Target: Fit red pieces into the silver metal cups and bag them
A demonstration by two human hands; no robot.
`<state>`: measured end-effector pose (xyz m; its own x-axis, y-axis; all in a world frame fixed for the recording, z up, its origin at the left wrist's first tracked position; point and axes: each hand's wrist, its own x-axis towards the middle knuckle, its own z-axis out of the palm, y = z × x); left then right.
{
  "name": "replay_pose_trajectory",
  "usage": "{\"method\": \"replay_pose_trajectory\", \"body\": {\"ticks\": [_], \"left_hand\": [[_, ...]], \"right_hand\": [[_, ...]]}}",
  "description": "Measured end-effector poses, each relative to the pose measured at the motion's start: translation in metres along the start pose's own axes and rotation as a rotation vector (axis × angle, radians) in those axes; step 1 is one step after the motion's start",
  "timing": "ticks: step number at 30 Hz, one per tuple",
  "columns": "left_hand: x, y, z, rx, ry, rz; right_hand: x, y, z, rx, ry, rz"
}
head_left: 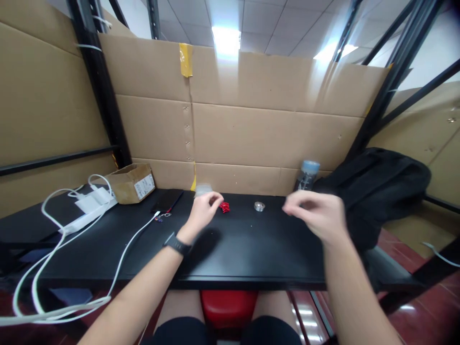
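Observation:
Above the black desk (247, 249), my left hand (204, 211) is raised with thumb and fingertips pinched together. A small bright red bundle (224, 207) lies on the desk just past those fingertips. Behind the same hand a translucent plastic container (203, 189) is partly hidden. My right hand (321, 215) is lifted over the desk's right side, also pinched and slightly blurred by motion. Whatever either pinch holds is too small or thin to make out. Between the hands, farther back, sits a small silvery roll (259, 206).
A clear bottle with a blue lid (309, 168) stands behind my right hand, beside a black backpack (373, 191). To the left are a phone (168, 200), a white cable (125, 258), a power strip (88, 213) and an opened cardboard box (131, 183). Cardboard panels (251, 139) wall the back.

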<state>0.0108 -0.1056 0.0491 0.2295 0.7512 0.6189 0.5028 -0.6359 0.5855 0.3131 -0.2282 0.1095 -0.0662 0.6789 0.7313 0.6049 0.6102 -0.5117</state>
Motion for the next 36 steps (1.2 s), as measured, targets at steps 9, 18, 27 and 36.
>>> {"method": "replay_pose_trajectory", "body": {"ticks": [9,18,27,36], "left_hand": [[0.038,-0.091,0.026,0.325,-0.414,-0.106],[0.027,-0.083,0.016,0.590,-0.771,-0.308],[0.023,-0.080,0.014,0.701,-0.575,-0.355],[0.027,-0.106,0.026,0.635,-0.632,-0.302]], "right_hand": [[0.023,0.154,0.100,-0.530,-0.329,0.537],[0.002,0.179,0.110,-0.715,-0.613,0.797],[-0.006,0.158,0.114,-0.725,-0.607,0.805],[-0.009,0.152,0.115,-0.729,-0.572,0.800]]}}
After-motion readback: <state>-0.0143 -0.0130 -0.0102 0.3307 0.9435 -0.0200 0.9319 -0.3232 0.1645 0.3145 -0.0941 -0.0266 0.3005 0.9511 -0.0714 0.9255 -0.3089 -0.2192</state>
